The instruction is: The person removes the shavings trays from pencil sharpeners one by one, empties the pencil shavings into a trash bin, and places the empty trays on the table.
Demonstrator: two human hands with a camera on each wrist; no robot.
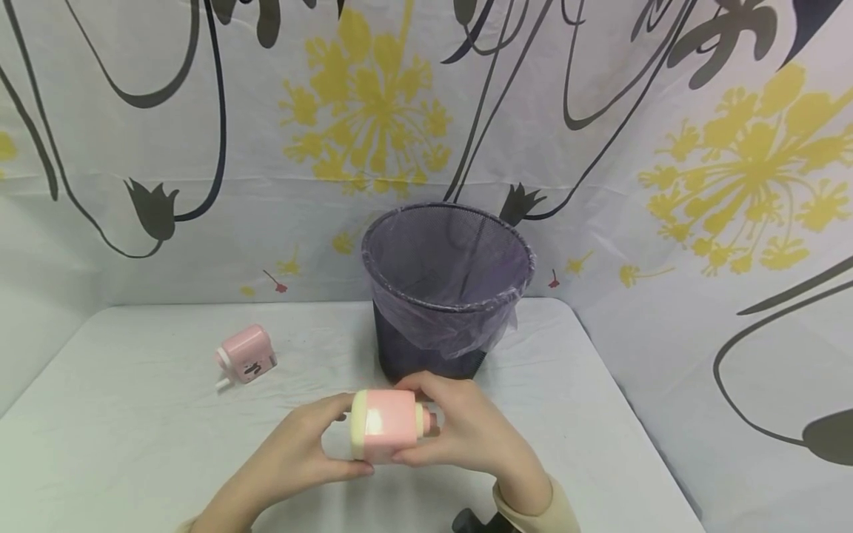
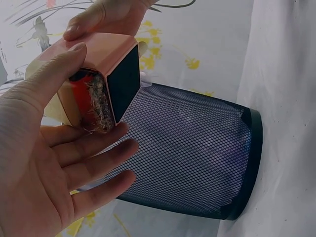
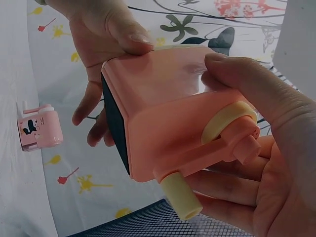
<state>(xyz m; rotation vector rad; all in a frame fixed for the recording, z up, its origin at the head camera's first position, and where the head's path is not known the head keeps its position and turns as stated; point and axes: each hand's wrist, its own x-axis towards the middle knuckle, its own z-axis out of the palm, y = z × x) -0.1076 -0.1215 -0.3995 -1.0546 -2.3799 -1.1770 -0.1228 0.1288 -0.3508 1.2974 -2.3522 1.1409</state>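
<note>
Both hands hold a pink and pale-yellow crank pencil sharpener (image 1: 389, 422) above the table, just in front of a dark mesh bin (image 1: 426, 363). At the yellow end, my left hand (image 1: 293, 451) grips it between thumb and index finger, other fingers spread in the left wrist view. My right hand (image 1: 473, 429) holds the body near the crank side with thumb and fingers. In the right wrist view the crank handle (image 3: 182, 195) with its yellow knob hangs below the body. Greyish shavings (image 2: 101, 106) show at an opening beside the sharpener's dark base (image 2: 124, 81).
A smaller pink sharpener (image 1: 246, 352) with a panda-like print lies on the white table (image 1: 133, 444) at left. The bin has a translucent purple liner (image 1: 453, 326) folded over its rim. Behind hangs a flower-patterned cloth (image 1: 253, 148). A black object (image 1: 476, 522) sits near my right sleeve.
</note>
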